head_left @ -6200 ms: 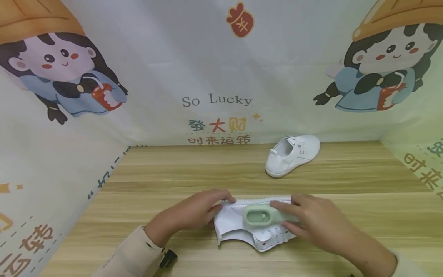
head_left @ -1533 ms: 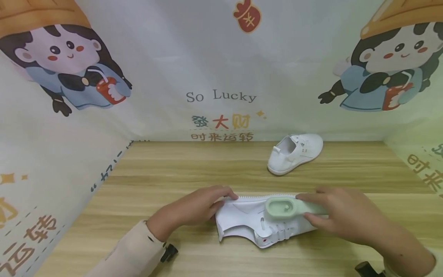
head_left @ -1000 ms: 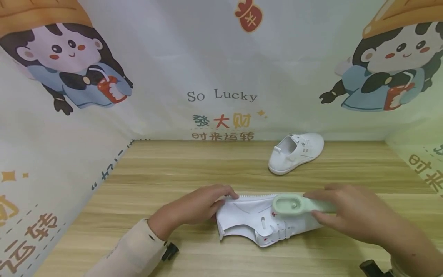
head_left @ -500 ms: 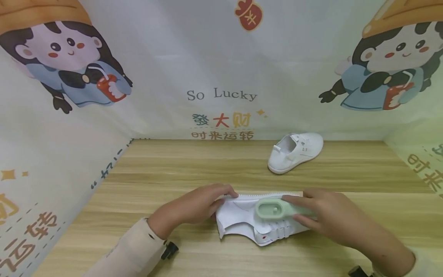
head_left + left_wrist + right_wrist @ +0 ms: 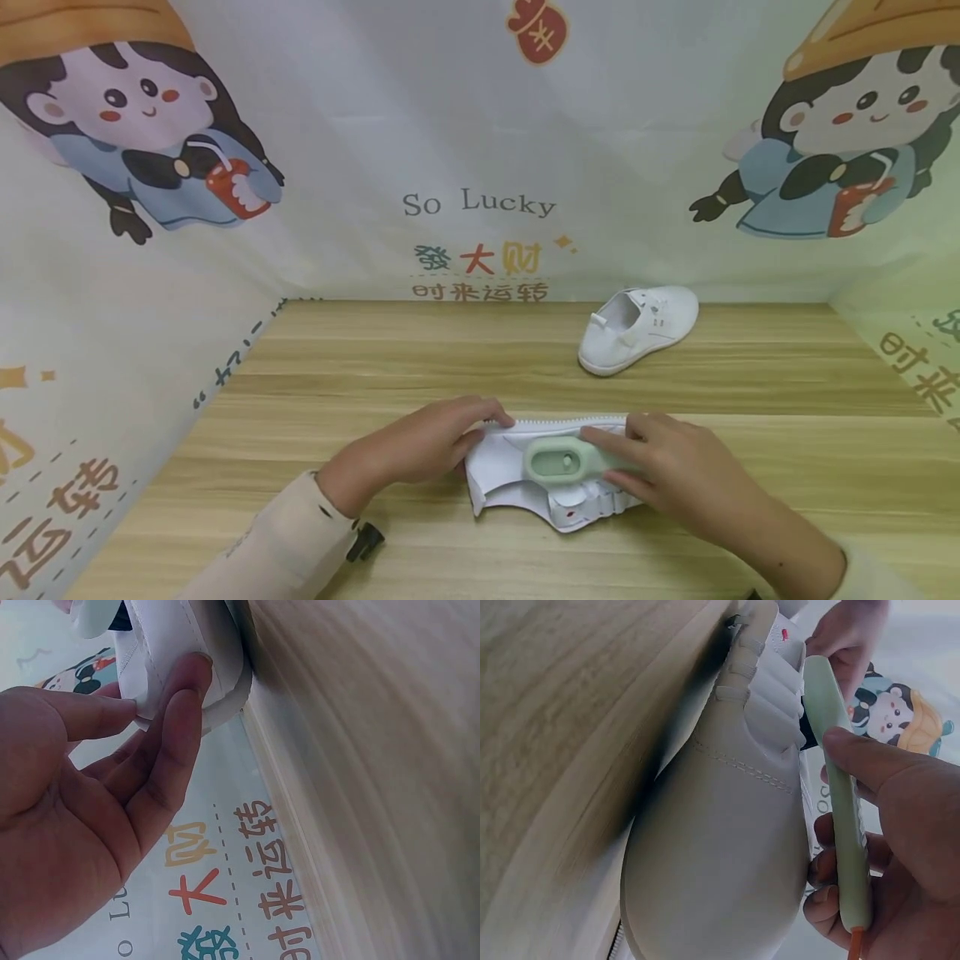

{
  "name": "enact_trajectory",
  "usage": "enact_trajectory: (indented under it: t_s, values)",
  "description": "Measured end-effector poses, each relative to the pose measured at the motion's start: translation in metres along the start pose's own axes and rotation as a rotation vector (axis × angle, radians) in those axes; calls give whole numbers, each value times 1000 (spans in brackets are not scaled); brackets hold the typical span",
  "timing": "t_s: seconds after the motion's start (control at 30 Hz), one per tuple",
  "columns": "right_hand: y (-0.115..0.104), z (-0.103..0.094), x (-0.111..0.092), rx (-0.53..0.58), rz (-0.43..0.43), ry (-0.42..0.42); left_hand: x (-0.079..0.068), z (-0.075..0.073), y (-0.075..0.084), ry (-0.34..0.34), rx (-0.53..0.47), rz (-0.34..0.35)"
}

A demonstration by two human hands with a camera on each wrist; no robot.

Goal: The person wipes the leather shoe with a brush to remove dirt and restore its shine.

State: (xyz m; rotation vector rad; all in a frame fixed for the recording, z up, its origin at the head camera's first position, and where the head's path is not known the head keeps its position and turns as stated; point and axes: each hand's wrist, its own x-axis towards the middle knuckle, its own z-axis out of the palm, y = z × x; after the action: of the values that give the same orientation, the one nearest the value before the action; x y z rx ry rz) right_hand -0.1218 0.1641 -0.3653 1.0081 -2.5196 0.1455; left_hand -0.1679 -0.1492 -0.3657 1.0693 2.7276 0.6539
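A white lace-up shoe [image 5: 498,462] lies on its side on the wooden table, sole edge toward the back and opening toward me. My left hand [image 5: 431,446] grips its heel, fingertips and thumb pinching the back edge, as the left wrist view [image 5: 161,724] shows of the heel. In my right hand [image 5: 686,471] is a pale green brush [image 5: 555,461], thumb and fingers wrapped round its handle. Its head lies flat on the shoe's upward-facing side, near the opening and laces. From the right wrist view, dark bristles show under the brush [image 5: 840,810], and an orange cord hangs from the handle's end.
A second white shoe [image 5: 637,329] stands upright on the table [image 5: 420,358] at the back right, close to the printed backdrop [image 5: 480,150]. Printed sheets also form the left and right sides.
Over the last second my right hand has slid the brush left along the shoe, from near the toe back toward the opening. My left hand keeps its grip on the heel.
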Motion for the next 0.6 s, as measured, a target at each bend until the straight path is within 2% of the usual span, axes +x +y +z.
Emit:
enact_trajectory:
  t_s: [0.33,0.6]
  values:
    - [12,-21,-6,-1,86,-89,2,0,0,-4,-3,-2]
    - [27,-44,-8,36,179,-214,0,2,-1,-7,-11,-21]
